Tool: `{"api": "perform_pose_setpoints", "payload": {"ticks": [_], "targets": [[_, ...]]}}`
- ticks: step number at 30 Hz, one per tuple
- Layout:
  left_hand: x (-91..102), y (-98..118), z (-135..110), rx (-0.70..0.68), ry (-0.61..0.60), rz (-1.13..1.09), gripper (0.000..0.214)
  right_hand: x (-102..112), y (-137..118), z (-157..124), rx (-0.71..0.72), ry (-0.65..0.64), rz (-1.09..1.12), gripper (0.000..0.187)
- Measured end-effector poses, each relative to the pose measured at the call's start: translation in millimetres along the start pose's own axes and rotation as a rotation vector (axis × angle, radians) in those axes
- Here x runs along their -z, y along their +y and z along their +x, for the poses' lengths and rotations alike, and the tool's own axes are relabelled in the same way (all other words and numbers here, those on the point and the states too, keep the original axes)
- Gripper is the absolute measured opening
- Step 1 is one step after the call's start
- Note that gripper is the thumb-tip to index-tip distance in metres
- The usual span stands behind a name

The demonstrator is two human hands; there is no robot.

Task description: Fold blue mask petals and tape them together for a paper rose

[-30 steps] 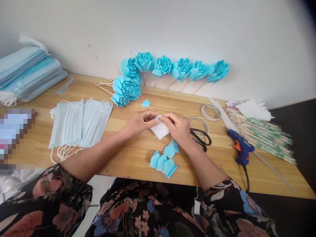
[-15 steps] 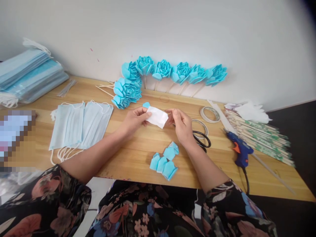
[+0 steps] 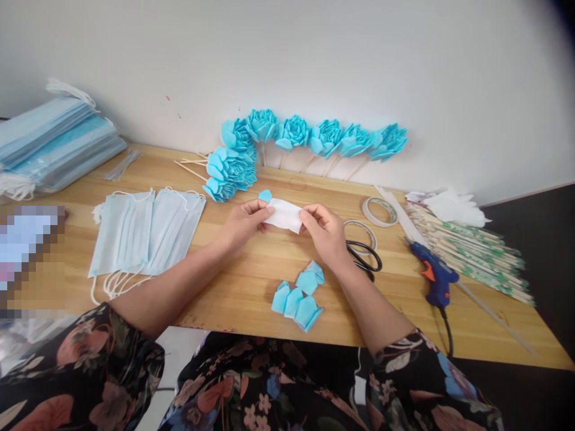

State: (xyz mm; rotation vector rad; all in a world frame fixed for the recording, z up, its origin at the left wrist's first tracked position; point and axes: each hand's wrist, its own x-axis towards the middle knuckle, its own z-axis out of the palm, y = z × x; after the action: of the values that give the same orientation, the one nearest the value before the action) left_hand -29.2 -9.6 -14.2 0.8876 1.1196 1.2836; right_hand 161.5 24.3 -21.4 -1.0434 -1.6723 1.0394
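Note:
Between my two hands I hold a small white piece of mask fabric (image 3: 284, 214) above the wooden table (image 3: 251, 275). My left hand (image 3: 245, 220) pinches its left end and my right hand (image 3: 324, 230) pinches its right end, so the piece is stretched flat. Just behind its left end lies one small blue petal (image 3: 265, 195). In front of my hands, near the table's front edge, lie several folded blue petals (image 3: 299, 294).
Blue fabric flowers on sticks (image 3: 309, 139) lean along the wall. Flat face masks (image 3: 148, 230) lie at left, with a mask stack (image 3: 54, 146) behind. Scissors (image 3: 365, 256), two tape rolls (image 3: 380, 211), a blue glue gun (image 3: 432, 276) and bundled sticks (image 3: 476, 251) sit right.
My hands have turned the white piece from hanging down to lying level, and drawn it out sideways between them. The view has tipped down slightly.

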Motion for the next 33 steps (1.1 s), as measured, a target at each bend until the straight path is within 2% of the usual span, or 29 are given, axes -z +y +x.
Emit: {"api": "perform_pose_setpoints", "payload": {"ticks": [7, 16, 21, 26, 28, 33], "targets": [[-0.6, -0.6, 0.4, -0.003, 0.025, -0.006, 0.031, 1.8, -2.7, -1.1, -0.005, 0.026, -0.01, 0.023], [2.8, -4.2, 3.3, -0.022, 0.049, -0.001, 0.03, 4.0, 10.0, 2.8, -0.025, 0.088, 0.132, 0.03], [-0.3, -5.7, 0.4, -0.058, -0.001, 0.084, 0.029, 4.9, 3.8, -0.5, 0.012, 0.042, 0.043, 0.034], [-6.1, -8.8, -4.9, -0.117, -0.092, 0.217, 0.026, -0.1, -3.9, -4.1, 0.081, -0.068, -0.087, 0.023], [-7.5, -10.5, -6.1, -0.129, -0.129, 0.254, 0.025, -2.1, -6.0, -4.8, 0.121, -0.064, -0.138, 0.016], [-4.7, -14.3, -2.4, -0.084, -0.155, 0.2, 0.026, -1.8, -9.8, -5.2, 0.148, -0.018, -0.154, 0.017]]}}
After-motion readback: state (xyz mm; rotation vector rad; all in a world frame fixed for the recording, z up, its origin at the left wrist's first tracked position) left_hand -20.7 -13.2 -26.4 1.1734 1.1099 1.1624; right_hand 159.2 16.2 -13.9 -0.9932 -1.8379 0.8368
